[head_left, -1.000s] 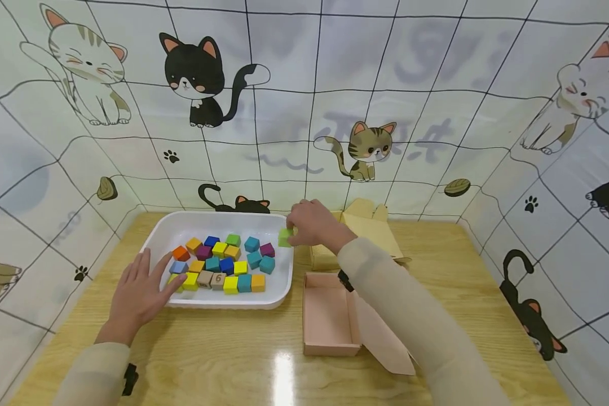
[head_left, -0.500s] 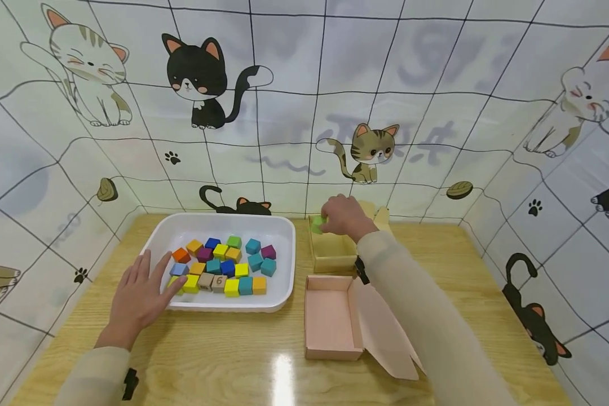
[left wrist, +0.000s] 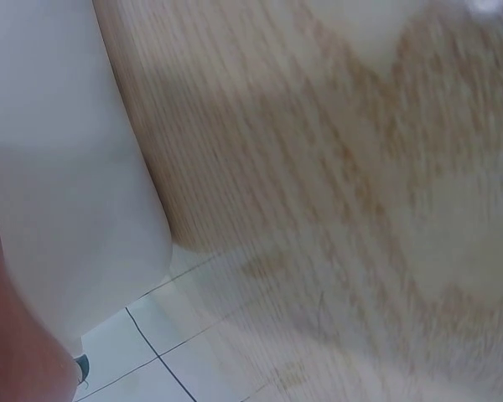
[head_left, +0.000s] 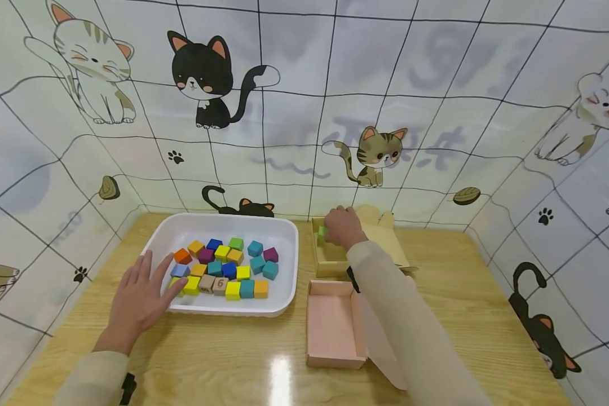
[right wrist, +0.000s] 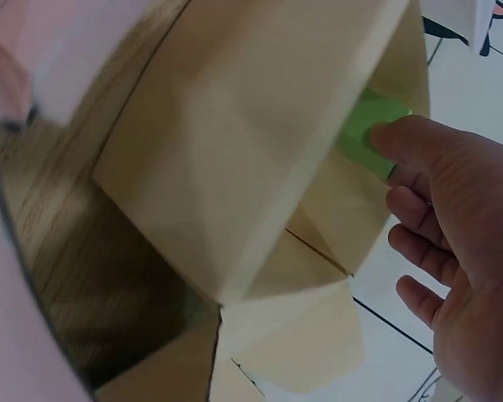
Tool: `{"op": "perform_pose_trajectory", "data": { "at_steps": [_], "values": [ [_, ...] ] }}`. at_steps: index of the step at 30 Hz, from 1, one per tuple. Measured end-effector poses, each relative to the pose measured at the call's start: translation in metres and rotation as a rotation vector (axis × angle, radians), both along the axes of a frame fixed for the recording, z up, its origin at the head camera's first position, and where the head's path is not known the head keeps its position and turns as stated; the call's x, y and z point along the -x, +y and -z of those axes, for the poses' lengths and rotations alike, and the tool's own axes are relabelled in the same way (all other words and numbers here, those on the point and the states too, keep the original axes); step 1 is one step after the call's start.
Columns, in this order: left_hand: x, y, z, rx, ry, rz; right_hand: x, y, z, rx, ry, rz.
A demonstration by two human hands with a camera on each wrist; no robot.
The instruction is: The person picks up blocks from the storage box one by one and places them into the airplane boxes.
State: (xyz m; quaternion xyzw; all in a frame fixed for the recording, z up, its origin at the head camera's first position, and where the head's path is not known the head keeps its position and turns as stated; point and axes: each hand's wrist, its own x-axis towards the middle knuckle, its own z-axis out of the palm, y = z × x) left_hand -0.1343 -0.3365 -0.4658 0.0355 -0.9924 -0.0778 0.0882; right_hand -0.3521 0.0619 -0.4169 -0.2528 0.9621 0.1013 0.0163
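Note:
A green block (right wrist: pixel 370 132) is pinched between the thumb and fingers of my right hand (head_left: pixel 344 226), low inside the yellow cardboard box (head_left: pixel 330 267) at the back. In the right wrist view the box's near wall hides part of the block. My left hand (head_left: pixel 139 296) rests at the left front rim of the white tray (head_left: pixel 279 307), fingers spread and straight, thumb reaching over the rim by some yellow blocks (head_left: pixel 192 285). Several coloured blocks lie in the tray, among them a wooden one marked 6 (head_left: pixel 220 286).
A pink cardboard box (head_left: pixel 335 324) with its lid folded out to the right stands in front of the yellow one. My right forearm passes over that lid. Cat-patterned cloth (head_left: pixel 294 113) walls in the wooden table (head_left: pixel 223 361) at the back and sides.
My right hand has carried the green block from the tray's right rim rightward and down into the yellow box. The left hand stays where it was.

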Motion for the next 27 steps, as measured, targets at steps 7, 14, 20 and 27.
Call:
{"op": "perform_pose_trajectory", "data": {
  "at_steps": [7,14,20,27],
  "values": [
    [0.003,0.002,0.0,0.002,-0.018,0.002,0.005,-0.007,0.014,-0.023,-0.015,0.035],
    [0.001,-0.003,0.001,0.027,-0.005,-0.006,0.01,-0.012,0.026,-0.027,0.014,0.011],
    [0.0,-0.002,-0.001,0.023,-0.002,-0.005,0.01,-0.015,0.027,-0.006,0.065,0.014],
    [0.0,0.0,-0.001,0.021,-0.01,-0.011,0.009,-0.017,0.025,-0.005,0.073,0.009]
  ]
}}
